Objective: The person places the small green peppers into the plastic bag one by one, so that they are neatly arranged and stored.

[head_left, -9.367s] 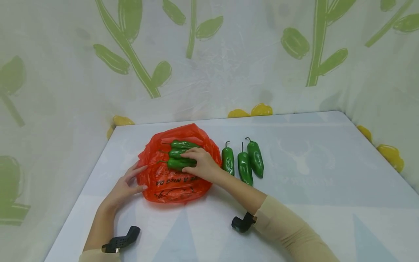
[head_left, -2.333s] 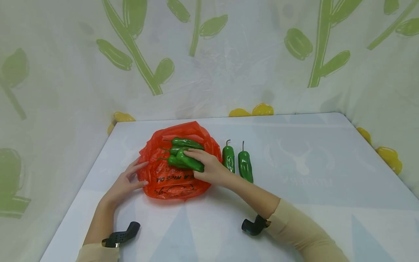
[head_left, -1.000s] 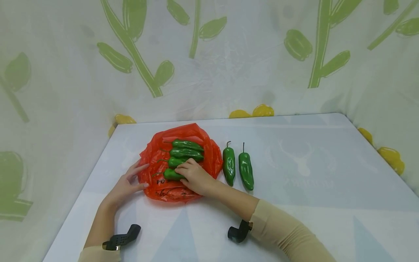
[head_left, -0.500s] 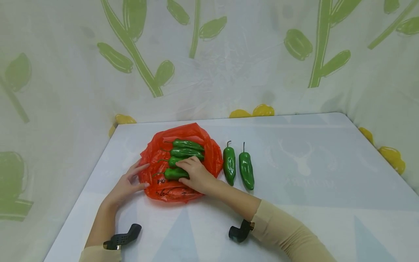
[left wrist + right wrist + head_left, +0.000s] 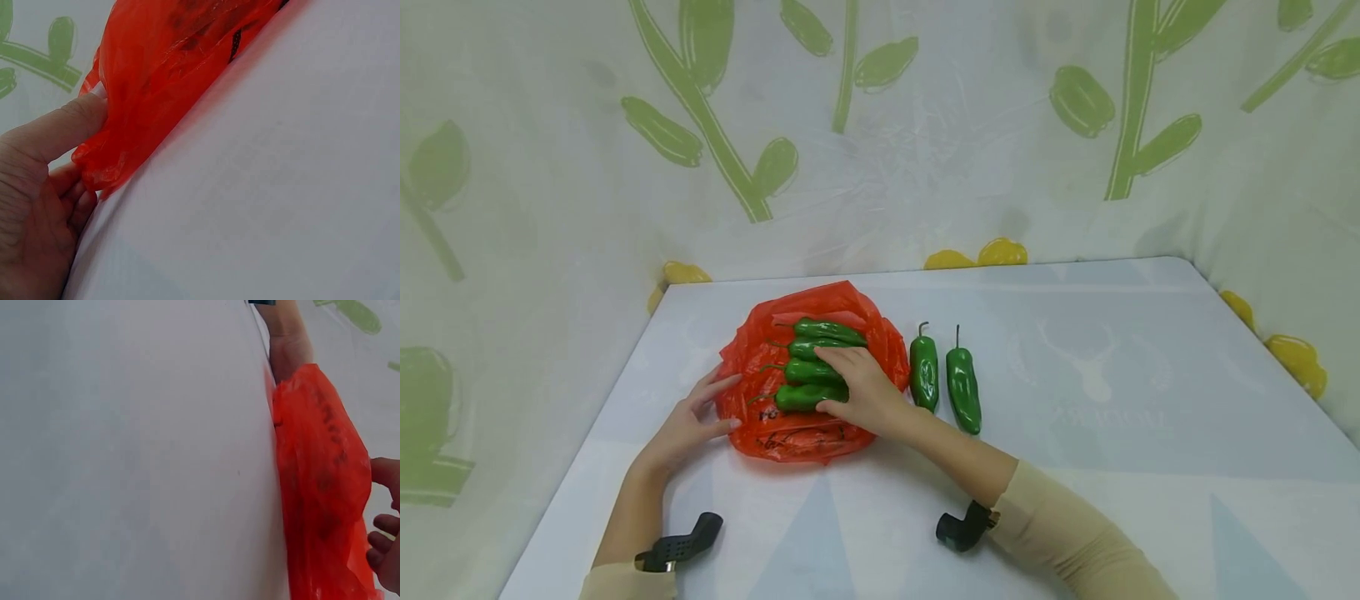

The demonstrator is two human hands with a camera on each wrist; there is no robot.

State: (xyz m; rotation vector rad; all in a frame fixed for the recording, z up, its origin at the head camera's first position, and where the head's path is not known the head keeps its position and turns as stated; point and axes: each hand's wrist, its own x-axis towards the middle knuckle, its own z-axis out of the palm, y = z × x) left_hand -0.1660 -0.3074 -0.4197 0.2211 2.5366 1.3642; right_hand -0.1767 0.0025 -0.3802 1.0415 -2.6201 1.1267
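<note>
A red plastic bag [image 5: 801, 442] lies on the table with its mouth spread. Inside it, several green chili peppers [image 5: 808, 397] rest side by side, stems to the left. At the bag's left rim, my left hand [image 5: 681, 429] holds the plastic; in the left wrist view, the thumb lies against the red bag [image 5: 150, 94] and the fingers are partly behind it. Over the right side of the bag is my right hand [image 5: 868, 396], fingers loosely bent and apart above the peppers, covering some of their tips. Nothing shows in its grasp.
Two more green chili peppers lie right of the bag: one nearer pepper [image 5: 924, 371] and another pepper [image 5: 963, 390], stems pointing away. The white table [image 5: 1075, 400] runs to a patterned curtain [image 5: 955, 167] behind and at both sides.
A chili pepper has gone from the table into the bag, laid nearest me. My right hand has let it go and shifted slightly up and right. The left hand stays at the rim.
</note>
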